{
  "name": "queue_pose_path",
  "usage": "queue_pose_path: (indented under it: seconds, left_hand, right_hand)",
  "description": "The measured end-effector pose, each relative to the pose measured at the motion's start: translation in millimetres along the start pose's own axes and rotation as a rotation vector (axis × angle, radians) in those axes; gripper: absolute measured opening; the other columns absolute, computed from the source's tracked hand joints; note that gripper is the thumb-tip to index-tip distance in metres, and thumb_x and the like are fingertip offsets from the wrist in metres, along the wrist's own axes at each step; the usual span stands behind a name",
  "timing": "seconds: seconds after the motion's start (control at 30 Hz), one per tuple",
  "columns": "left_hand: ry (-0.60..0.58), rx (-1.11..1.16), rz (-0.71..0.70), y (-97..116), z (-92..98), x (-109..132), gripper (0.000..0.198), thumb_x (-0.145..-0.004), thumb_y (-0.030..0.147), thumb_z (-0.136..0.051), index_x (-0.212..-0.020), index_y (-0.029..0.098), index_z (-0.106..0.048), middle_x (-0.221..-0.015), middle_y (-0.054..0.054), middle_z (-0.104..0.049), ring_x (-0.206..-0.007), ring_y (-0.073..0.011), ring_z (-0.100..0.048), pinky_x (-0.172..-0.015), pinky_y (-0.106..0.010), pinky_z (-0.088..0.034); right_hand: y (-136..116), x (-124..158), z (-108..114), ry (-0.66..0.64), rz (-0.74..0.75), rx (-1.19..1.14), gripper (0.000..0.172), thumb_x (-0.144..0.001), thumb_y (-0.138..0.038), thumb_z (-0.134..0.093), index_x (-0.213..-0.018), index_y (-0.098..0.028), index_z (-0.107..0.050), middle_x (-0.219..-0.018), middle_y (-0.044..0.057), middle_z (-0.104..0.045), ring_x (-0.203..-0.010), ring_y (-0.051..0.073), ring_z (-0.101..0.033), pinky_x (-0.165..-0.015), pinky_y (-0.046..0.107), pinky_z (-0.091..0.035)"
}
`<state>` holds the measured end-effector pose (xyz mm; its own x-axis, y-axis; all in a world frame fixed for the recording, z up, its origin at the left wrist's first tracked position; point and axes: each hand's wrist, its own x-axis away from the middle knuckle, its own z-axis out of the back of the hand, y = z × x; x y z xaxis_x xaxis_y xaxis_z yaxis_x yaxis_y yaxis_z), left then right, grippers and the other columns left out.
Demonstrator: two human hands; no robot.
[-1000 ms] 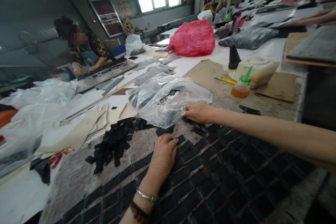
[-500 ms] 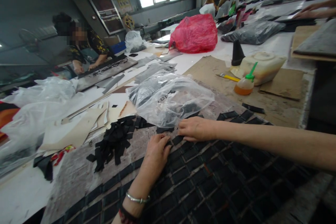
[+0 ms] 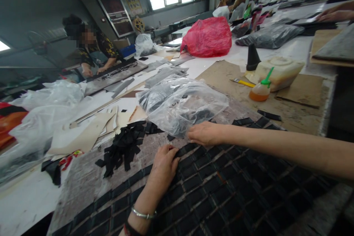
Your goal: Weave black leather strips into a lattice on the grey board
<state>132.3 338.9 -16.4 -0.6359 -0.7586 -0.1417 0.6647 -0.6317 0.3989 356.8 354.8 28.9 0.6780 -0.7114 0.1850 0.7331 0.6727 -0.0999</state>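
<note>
Rows of small black fabric pieces [image 3: 204, 171] lie edge to edge across a worn grey board [image 3: 85, 169]. At the far edge of these rows, my left hand [image 3: 165, 162] is closed, its fingertips on the left end of one black piece [image 3: 186, 149]. My right hand [image 3: 206, 133] is beside that piece's other end, fingers bent together and pointing down; what they hold is hidden. Right behind it, a clear plastic bag [image 3: 182, 103] with dark contents nearly touches the fingers. A loose heap of black strips [image 3: 123, 147] sits left of my left hand.
Farther right are a squeeze bottle [image 3: 260, 91] of orange liquid, a yellow-handled brush [image 3: 243, 82], a whitish jug [image 3: 279, 72] and a black cone [image 3: 252, 58]. A red plastic bag [image 3: 207, 37] stands behind. Another person [image 3: 95, 49] works at the far left.
The view has shifted slightly, so the surroundings appear a little farther right. My left hand has moved slightly down the board, and the black piece between my hands now meets its fingertips.
</note>
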Motion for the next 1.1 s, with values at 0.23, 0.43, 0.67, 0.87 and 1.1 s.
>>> queue_pose_path:
  seconds: [0.23, 0.43, 0.67, 0.87, 1.1]
  left_hand:
    - [-0.020, -0.014, 0.005, 3, 3.3, 0, 0.027, -0.083, 0.017, -0.049, -0.107, 0.012, -0.061, -0.104, -0.012, -0.056, -0.096, -0.0238, -0.049, -0.087, -0.041, -0.045]
    - [-0.055, -0.054, 0.000, 23, 7.5, -8, 0.029, -0.082, 0.014, -0.051, -0.109, 0.013, -0.061, -0.108, -0.012, -0.056, -0.098, -0.0253, -0.047, -0.088, -0.043, -0.043]
    - [-0.104, -0.097, -0.007, 35, 9.0, -10, 0.027, -0.084, 0.016, -0.049, -0.108, 0.016, -0.062, -0.110, -0.011, -0.057, -0.100, -0.0263, -0.047, -0.086, -0.044, -0.045]
    - [-0.081, -0.099, -0.014, 37, 8.2, -9, 0.025, -0.084, 0.017, -0.048, -0.105, 0.018, -0.063, -0.107, -0.008, -0.059, -0.099, -0.0244, -0.048, -0.084, -0.042, -0.046]
    - [-0.070, -0.104, -0.045, 32, 4.3, -12, 0.024, -0.085, 0.019, -0.048, -0.104, 0.017, -0.063, -0.105, -0.009, -0.060, -0.097, -0.0245, -0.050, -0.085, -0.043, -0.046]
  right_hand:
    - [9, -16, -3, 0.250, -0.040, 0.109, 0.021, -0.089, -0.026, -0.051, -0.102, -0.011, -0.058, -0.099, 0.013, -0.058, -0.092, 0.023, -0.055, -0.079, 0.033, -0.044]
    - [18, -42, -11, 0.331, 0.112, 0.144, 0.031, -0.082, -0.028, -0.063, -0.111, -0.019, -0.059, -0.106, 0.011, -0.058, -0.098, 0.025, -0.052, -0.080, 0.036, -0.042]
    - [12, -34, 1, 0.355, 0.051, 0.131, 0.020, -0.092, -0.024, -0.048, -0.098, -0.016, -0.064, -0.095, 0.009, -0.063, -0.089, 0.021, -0.056, -0.074, 0.029, -0.041]
    - [21, 14, 9, 0.090, -0.047, -0.216, 0.018, -0.089, -0.031, -0.053, -0.089, -0.019, -0.067, -0.081, 0.002, -0.065, -0.075, 0.015, -0.058, -0.063, 0.021, -0.038]
    - [32, 15, 1, -0.073, -0.085, -0.330, 0.017, -0.084, -0.029, -0.058, -0.079, -0.016, -0.066, -0.073, 0.002, -0.063, -0.067, 0.014, -0.055, -0.056, 0.020, -0.033]
